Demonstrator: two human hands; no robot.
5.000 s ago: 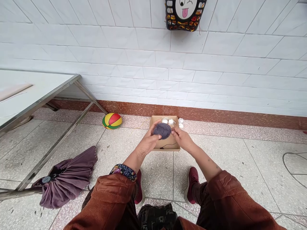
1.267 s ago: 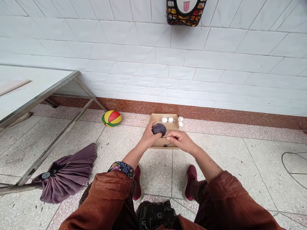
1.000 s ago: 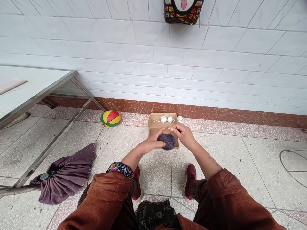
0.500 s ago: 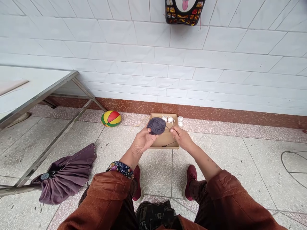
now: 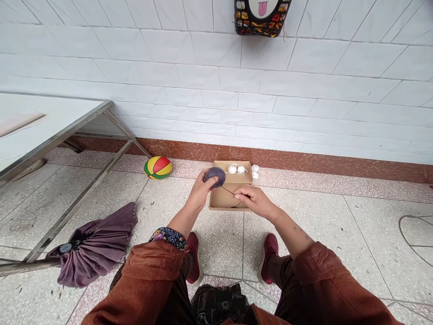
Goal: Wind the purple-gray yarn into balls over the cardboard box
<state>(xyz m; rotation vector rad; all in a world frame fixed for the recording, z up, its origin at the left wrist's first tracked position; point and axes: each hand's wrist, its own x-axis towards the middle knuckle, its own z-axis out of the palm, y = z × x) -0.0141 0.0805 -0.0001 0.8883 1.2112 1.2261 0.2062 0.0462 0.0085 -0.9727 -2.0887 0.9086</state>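
A ball of dark grey-purple yarn (image 5: pixel 216 176) is gripped in my left hand (image 5: pixel 200 188), thumb across its near side. From it a dark strand runs right and down to my right hand (image 5: pixel 254 199), which pinches it between thumb and fingers. Both hands are above an open cardboard box (image 5: pixel 221 200) on the floor. Part of the dark strand trails inside the near half of the box. In its far half lie two small white balls of yarn (image 5: pixel 237 169); more white balls (image 5: pixel 255 171) sit just right of the box.
A striped ball (image 5: pixel 158 167) rests by the wall at left. Nearer lies a folded purple umbrella (image 5: pixel 98 243) beside a metal-framed table (image 5: pixel 64 110). At far right is a wire ring (image 5: pixel 417 234). A black basket (image 5: pixel 262 20) is on the tiled wall.
My left hand has shifted slightly left and turned the yarn ball, its thumb now over it. My right hand has moved lower, and the strand between the hands looks longer.
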